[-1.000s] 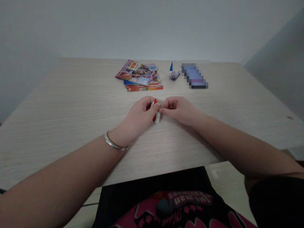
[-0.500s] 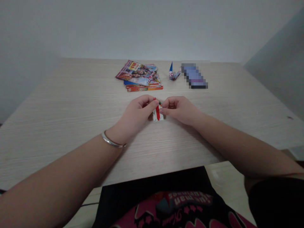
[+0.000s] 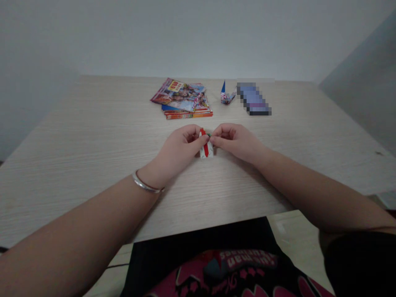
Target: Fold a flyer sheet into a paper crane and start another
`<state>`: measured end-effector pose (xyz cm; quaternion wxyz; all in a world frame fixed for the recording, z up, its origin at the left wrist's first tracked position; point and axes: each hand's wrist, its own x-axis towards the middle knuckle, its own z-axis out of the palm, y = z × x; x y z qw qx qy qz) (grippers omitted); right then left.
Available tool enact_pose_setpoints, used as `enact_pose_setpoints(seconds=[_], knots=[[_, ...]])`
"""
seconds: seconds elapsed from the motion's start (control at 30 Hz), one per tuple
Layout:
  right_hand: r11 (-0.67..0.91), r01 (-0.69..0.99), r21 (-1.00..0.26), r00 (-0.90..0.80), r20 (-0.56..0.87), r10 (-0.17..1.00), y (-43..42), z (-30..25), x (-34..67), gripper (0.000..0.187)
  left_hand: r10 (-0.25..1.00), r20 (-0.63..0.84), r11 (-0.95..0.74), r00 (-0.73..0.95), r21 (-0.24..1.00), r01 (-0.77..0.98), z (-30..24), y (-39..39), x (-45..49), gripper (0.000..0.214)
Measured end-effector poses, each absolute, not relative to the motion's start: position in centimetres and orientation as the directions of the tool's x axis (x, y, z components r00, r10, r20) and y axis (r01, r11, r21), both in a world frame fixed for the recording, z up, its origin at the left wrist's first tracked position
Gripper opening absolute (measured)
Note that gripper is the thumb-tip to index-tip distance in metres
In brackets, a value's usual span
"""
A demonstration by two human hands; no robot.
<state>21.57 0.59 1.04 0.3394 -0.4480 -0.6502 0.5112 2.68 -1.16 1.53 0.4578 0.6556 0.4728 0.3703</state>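
Pinching a small folded paper of white and red at its left side, the left hand has its grip closed, while the right hand closes thumb and finger on the upper right edge. The piece is between the two hands, near the middle of the bench. On the far side I see stacked magazines to the left, a folded paper bird right of them, and a blurred-out phone farther right.
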Motion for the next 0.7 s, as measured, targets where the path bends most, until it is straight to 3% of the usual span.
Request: enact_pose_setpoints(seconds=[0.3,0.7], knots=[[0.199,0.361,-0.911,-0.28,0.098,0.955,0.27,1.62,21.32,0.012,0.952,0.052,-0.152,0.3,0.936,0.319,1.03,-0.84,2.61,0.016],[0.211,0.326,-0.921,-0.283,0.118,0.952,0.41,1.18,21.49,0.013,0.953,0.057,-0.144,0.299,0.949,0.28,1.39,-1.25,2.68,0.023]])
